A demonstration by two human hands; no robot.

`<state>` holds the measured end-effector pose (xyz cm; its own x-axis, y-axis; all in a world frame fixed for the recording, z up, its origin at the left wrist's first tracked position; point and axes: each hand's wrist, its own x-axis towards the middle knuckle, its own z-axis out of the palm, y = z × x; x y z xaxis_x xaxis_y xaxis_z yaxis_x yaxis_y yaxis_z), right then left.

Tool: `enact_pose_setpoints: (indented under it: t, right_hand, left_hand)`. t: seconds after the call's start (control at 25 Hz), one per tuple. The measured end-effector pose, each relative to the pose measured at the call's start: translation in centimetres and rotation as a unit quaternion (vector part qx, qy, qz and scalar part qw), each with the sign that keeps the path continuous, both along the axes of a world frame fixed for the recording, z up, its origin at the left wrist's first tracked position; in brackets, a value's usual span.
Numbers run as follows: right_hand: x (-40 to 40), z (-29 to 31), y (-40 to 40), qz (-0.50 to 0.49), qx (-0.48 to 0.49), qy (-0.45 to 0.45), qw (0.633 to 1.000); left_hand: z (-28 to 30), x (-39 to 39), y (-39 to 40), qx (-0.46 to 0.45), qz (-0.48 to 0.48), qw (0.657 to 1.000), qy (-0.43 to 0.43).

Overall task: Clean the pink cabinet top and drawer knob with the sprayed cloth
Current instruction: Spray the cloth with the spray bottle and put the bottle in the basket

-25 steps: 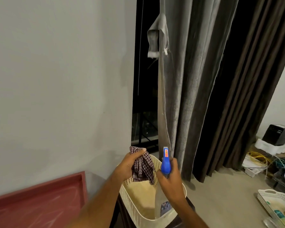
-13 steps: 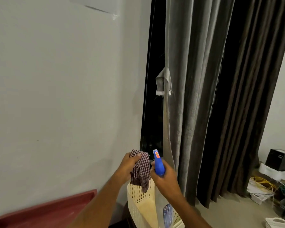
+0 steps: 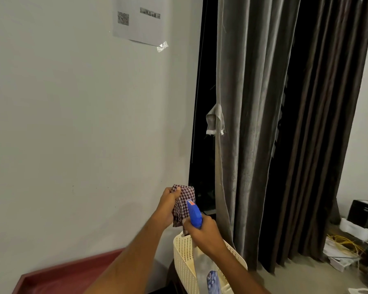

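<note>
A: Where's the cloth [image 3: 182,203]?
B: Bunched in the left hand [image 3: 167,205], held up before the wall, fingers curled round it.
A: And the right hand [image 3: 202,232]?
B: Gripping the blue sprayer [image 3: 194,214], nozzle just beside the cloth.
A: The cabinet [image 3: 68,274]?
B: Lower left, below both hands, well apart from the cloth.

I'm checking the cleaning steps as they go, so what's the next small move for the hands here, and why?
Probably squeeze the trigger: the right hand grips the blue spray bottle with its nozzle right at the checked cloth, which the left hand holds bunched above the cream basket. The pink cabinet top sits untouched at lower left.
</note>
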<state>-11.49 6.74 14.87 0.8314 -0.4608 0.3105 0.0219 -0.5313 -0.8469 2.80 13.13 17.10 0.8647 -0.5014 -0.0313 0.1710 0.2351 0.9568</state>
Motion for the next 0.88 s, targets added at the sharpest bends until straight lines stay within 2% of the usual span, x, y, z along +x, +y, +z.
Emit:
enact_pose_setpoints:
  t: [0.28,0.88]
  right_hand:
    - [0.2,0.8,1.7,-0.063,0.018,0.022,0.998]
    - [-1.7,2.4,1.7,-0.067,0.007,0.003,0.998]
  left_hand:
    - [1.7,-1.0,1.3,-0.044,-0.011,0.998,0.032]
    - [3.0,-1.5,2.8,-0.053,-0.009,0.998,0.022]
